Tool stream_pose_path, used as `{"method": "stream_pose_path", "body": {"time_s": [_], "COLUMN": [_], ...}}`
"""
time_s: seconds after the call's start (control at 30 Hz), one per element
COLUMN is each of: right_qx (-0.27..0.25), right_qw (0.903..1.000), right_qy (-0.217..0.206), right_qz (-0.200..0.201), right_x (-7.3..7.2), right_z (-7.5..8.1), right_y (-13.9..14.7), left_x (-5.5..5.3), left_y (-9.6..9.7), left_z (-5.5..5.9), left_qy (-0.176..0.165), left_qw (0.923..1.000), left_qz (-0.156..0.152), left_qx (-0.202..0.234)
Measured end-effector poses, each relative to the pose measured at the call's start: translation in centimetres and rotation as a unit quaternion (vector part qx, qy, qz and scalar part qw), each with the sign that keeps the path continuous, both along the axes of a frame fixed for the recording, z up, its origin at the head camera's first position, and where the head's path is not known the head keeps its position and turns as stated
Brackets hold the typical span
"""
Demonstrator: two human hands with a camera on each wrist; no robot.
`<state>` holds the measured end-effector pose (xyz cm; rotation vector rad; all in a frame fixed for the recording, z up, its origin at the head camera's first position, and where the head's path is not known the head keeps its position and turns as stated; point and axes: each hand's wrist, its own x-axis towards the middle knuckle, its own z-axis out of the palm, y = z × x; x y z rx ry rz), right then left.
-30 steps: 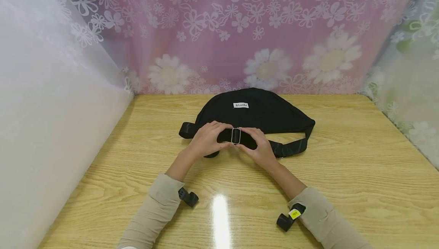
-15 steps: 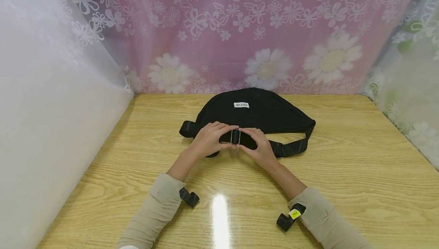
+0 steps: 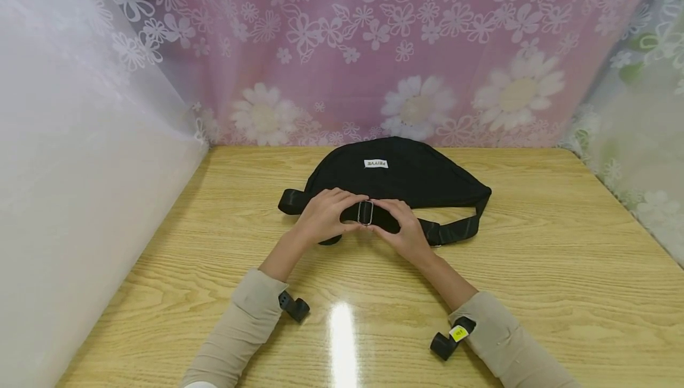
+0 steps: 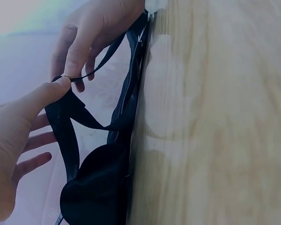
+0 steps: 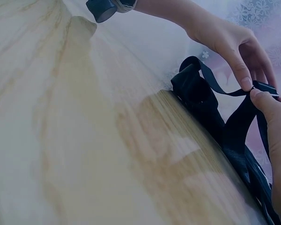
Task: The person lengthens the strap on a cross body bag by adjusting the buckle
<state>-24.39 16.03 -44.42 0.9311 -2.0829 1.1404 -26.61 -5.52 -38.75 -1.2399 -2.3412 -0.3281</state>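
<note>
A black waist bag (image 3: 401,174) with a small white label lies on the table, its curved side toward the curtain. In front of it, a black strap (image 4: 65,136) is lifted off the table between the two hands. A silver rectangular slider buckle (image 3: 366,213) on that strap sits between the fingertips. My left hand (image 3: 323,217) pinches the strap and buckle from the left, thumb below and fingers above. From the right, my right hand (image 3: 403,229) pinches them the same way, the two thumbs nearly meeting. The right wrist view shows the strap looping down from the pinch.
The wooden table (image 3: 240,316) reflects a bright light streak. A pink floral curtain (image 3: 342,49) hangs behind it, with a white sheet (image 3: 80,138) on the left. A strap loop (image 3: 292,202) sticks out at the bag's left; another strap stretch (image 3: 459,229) lies at its right.
Both hands keep their pinch on the strap. The buckle has shifted very slightly to the left; the bag stays in place.
</note>
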Motion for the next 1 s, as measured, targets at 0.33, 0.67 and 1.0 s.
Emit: {"method": "stream_pose_path", "body": {"time_s": [0.33, 0.67, 1.0], "right_qx": [-0.059, -0.121, -0.135], "right_qw": [0.993, 0.9849, 0.9828], "right_qy": [-0.094, -0.117, -0.123], "right_qz": [-0.04, -0.042, -0.028], "right_x": [1.6, 2.6, 2.6], "right_z": [2.2, 3.4, 3.1], "right_y": [-0.7, -1.1, -0.8], "left_x": [-0.3, 0.1, 0.2], "left_y": [-0.7, -0.3, -0.3], "left_z": [0.4, 0.1, 0.1], "left_qy": [-0.008, -0.059, -0.043], "left_qw": [0.9998, 0.9945, 0.9975], "left_qz": [-0.012, -0.074, -0.052], "left_qx": [0.014, 0.045, 0.02]}}
